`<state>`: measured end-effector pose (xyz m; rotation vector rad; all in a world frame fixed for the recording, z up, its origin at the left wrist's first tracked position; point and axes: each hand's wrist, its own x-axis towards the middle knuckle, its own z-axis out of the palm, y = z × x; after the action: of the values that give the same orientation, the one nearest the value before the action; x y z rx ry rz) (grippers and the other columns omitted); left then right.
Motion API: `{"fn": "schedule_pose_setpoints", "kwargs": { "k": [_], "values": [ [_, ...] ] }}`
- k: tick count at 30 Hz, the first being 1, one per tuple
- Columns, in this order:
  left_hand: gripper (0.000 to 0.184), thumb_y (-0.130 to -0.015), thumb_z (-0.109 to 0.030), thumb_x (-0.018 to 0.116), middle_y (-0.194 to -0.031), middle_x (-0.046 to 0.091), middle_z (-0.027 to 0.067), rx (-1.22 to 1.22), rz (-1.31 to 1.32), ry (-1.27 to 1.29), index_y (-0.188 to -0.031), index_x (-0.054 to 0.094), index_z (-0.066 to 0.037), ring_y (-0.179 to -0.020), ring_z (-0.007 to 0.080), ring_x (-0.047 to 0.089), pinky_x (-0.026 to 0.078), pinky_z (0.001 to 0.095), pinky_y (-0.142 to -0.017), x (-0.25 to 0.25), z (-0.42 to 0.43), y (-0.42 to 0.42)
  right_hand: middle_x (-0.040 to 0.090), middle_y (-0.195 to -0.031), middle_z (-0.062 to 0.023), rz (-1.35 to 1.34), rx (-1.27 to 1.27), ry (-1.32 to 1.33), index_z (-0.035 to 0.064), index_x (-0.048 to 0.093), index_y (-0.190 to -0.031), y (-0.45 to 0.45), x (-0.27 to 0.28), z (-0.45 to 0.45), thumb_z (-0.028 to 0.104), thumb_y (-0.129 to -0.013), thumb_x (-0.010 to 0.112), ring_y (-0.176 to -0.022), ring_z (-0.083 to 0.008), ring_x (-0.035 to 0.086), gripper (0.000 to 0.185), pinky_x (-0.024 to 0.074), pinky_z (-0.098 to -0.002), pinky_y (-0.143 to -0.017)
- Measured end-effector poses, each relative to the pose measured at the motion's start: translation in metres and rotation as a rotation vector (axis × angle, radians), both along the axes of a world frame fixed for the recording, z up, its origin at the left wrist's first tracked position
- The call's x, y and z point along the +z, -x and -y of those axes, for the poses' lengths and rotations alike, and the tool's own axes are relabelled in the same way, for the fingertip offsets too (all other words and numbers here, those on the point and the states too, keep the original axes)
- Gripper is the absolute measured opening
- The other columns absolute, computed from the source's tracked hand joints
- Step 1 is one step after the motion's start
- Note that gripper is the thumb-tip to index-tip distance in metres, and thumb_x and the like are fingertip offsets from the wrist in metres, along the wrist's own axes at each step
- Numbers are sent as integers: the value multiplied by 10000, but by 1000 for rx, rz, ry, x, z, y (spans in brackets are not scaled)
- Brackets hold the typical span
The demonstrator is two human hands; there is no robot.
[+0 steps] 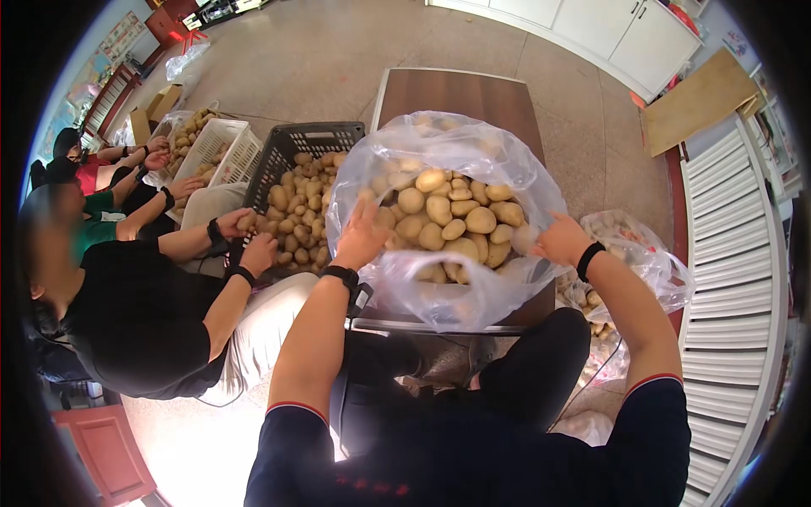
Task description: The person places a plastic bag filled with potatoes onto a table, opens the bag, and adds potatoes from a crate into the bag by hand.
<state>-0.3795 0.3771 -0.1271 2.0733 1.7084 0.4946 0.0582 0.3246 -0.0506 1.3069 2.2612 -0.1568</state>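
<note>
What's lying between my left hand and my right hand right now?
Between your left hand and right hand, the head view shows a heap of potatoes in an open clear plastic bag.

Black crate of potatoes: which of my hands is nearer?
Left. Your left hand is at the side of the plastic bag toward the black crate; your right hand is at the bag's opposite side.
</note>
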Motion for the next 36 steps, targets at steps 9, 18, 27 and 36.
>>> {"fn": "schedule_pose_setpoints", "kwargs": {
  "k": [9, 18, 27, 36],
  "values": [
    [469, -943, -403, 526, -1132, 645, 197, -219, 409, 155, -1181, 615, -9, -1097, 343, 587, 436, 389, -972, 50, 54, -54, 674, -1045, -115, -396, -38, -188, 96, 682, -987, 35, 13, 35, 405, -886, 566, -977, -302, 630, 345, 448, -448, -891],
    [527, -1010, -440, 418, -1147, 645, 208, -156, 757, 239, -1201, 592, 19, -1112, 324, 592, 438, 373, -959, 71, 91, -59, 571, -1258, -227, -1496, -376, 209, 5, 462, -1357, 87, 36, 94, 283, -966, 521, -1172, -344, 546, 484, 426, -394, -1003],
    [663, -771, -400, 713, -1174, 608, 201, -596, -57, 180, -1280, 503, -31, -1123, 402, 559, 478, 455, -919, 61, 127, -61, 663, -1091, -168, -326, -75, 388, 50, 541, -1201, 130, -8, 168, 435, -868, 642, -987, -370, 655, 519, 511, -492, -829],
    [547, -759, -310, 726, -1011, 679, 180, -728, -100, 282, -1225, 554, -80, -978, 366, 648, 507, 470, -839, 41, 137, -70, 645, -927, -159, -658, -233, -138, 72, 611, -977, 144, -8, 167, 297, -861, 612, -889, -369, 640, 252, 519, -474, -728]
  ]
}}
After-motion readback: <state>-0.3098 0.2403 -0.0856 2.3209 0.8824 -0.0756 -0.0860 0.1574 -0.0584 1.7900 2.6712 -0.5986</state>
